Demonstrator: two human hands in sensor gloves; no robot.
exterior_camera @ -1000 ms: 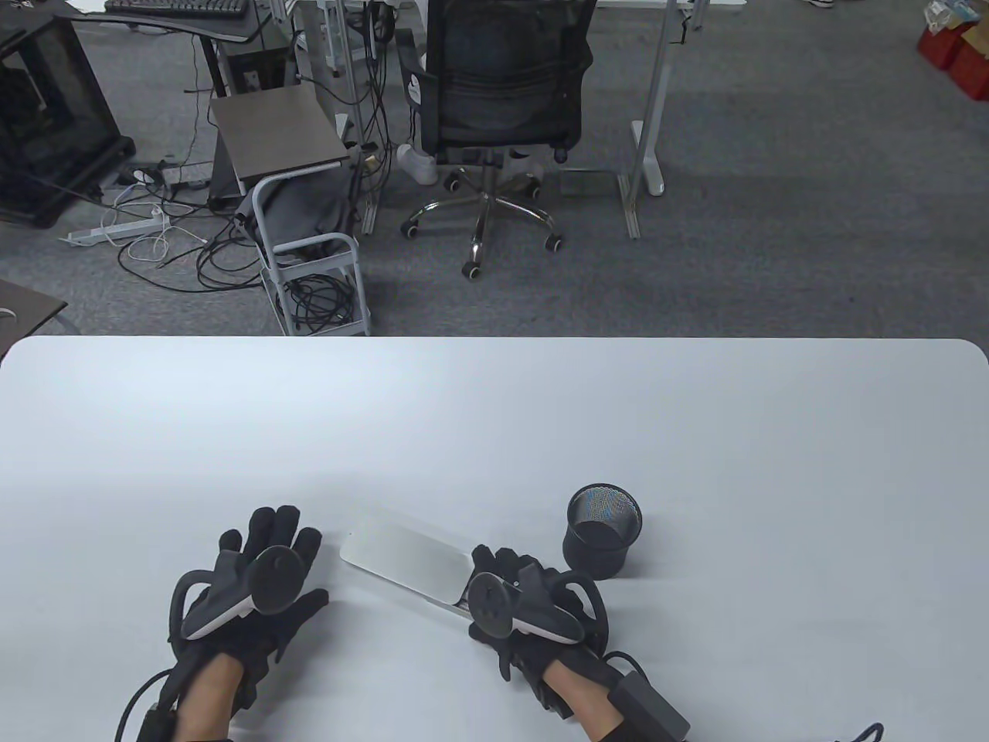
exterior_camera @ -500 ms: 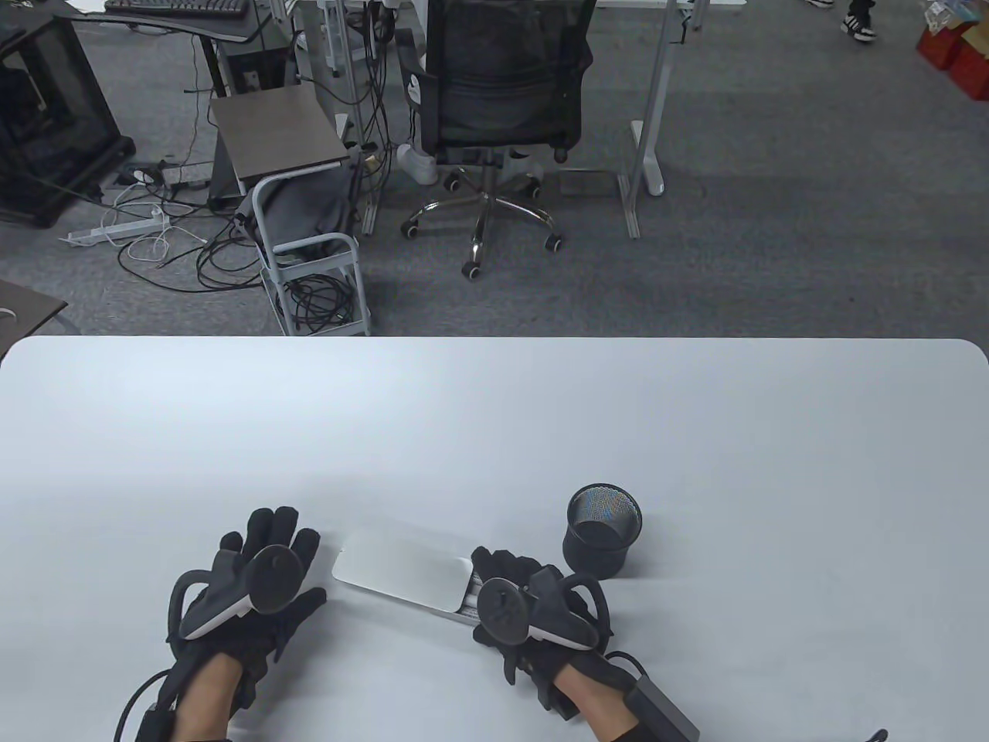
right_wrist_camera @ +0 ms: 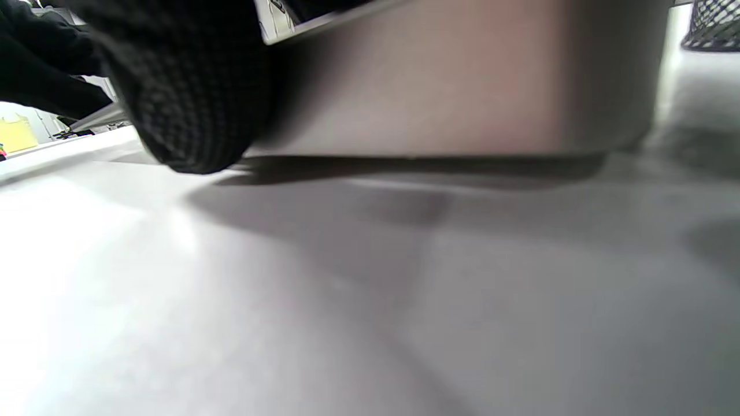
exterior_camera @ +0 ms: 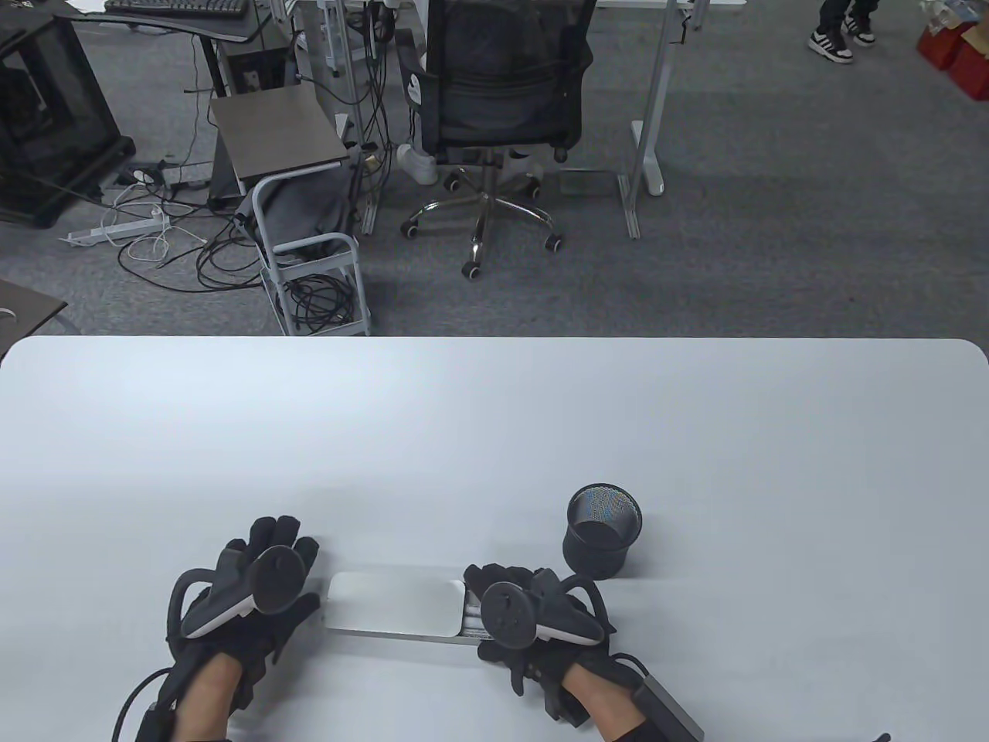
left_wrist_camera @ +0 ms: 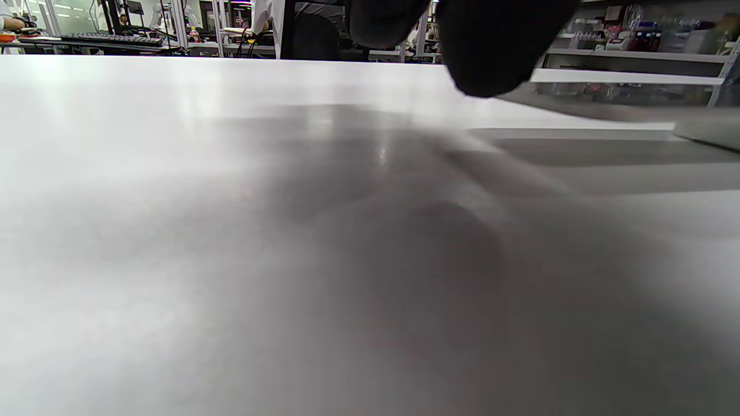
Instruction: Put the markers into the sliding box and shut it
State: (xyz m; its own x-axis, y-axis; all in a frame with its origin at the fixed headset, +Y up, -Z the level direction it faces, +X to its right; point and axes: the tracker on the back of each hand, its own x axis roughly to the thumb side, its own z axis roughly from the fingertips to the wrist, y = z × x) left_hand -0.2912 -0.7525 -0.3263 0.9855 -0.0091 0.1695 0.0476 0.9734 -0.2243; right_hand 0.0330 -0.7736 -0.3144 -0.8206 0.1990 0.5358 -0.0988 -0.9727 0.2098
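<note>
The white sliding box point(exterior_camera: 390, 604) lies flat near the table's front edge, parallel to it. Its lid covers nearly all of it; a narrow slot at the right end point(exterior_camera: 469, 612) shows light-coloured contents that I cannot make out as markers. My right hand point(exterior_camera: 498, 591) grips the box's right end, fingers curled over it; in the right wrist view the thumb point(right_wrist_camera: 191, 104) presses the box's side wall point(right_wrist_camera: 462, 86). My left hand point(exterior_camera: 282, 560) rests at the box's left end with its fingers straight, the thumb side against the lid. Its fingertips point(left_wrist_camera: 497, 52) hang above the table, the box point(left_wrist_camera: 708, 130) just to the right.
A black mesh pen cup point(exterior_camera: 603, 530) stands just behind my right hand, also seen as the mesh cup point(right_wrist_camera: 714, 23) in the right wrist view. The white table point(exterior_camera: 494, 433) stretches away behind the hands. An office chair point(exterior_camera: 498, 116) stands on the floor beyond.
The box has swung from a slant to lie parallel to the front edge and shifted left toward my left hand. The right hand came with it; the left hand barely moved.
</note>
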